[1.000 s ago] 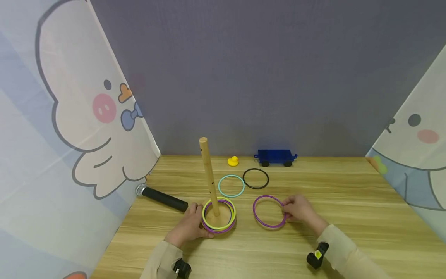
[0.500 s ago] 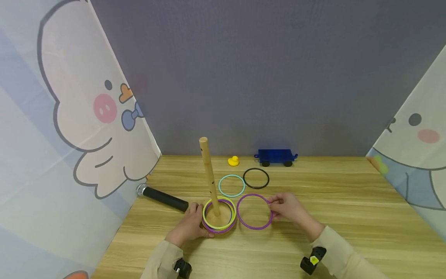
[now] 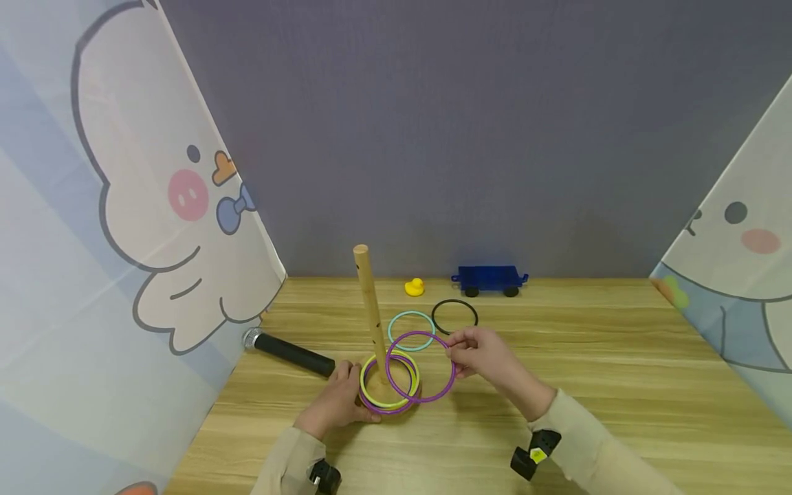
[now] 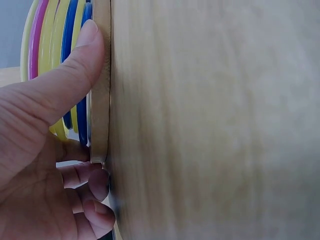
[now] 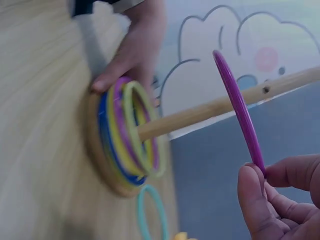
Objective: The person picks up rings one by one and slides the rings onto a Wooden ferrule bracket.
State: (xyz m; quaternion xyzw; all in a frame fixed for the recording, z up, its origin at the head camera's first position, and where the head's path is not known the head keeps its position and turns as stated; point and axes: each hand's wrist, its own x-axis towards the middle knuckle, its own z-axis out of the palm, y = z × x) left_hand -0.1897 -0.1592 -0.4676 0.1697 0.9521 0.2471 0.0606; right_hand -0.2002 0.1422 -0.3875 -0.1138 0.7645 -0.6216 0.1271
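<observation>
A wooden ring-toss stand has a tall upright peg [image 3: 371, 302] and a round base [image 4: 101, 120]. Stacked around the foot of the peg are several coloured rings [image 4: 45, 45], blue, yellow and purple, with a yellow-green one on top. My left hand [image 3: 337, 402] grips the stand's left side, thumb over the base's edge and fingers curled behind. Between thumb and fingertips my right hand [image 3: 485, 357] pinches a purple ring [image 5: 240, 110] by its right side. That ring is raised and tilted, overlapping the stack in the head view, right of the peg.
Flat on the table behind the stand lie a light-blue ring [image 3: 389, 332] and a black ring [image 3: 454, 300]. Along the back wall are a yellow toy duck [image 3: 414, 287] and a blue toy wagon [image 3: 487, 278]. A microphone [image 3: 293, 354] lies left of the stand.
My right hand has carried the purple ring leftward and upward from the table's right side to the stand. My left hand and the stand have stayed in place.
</observation>
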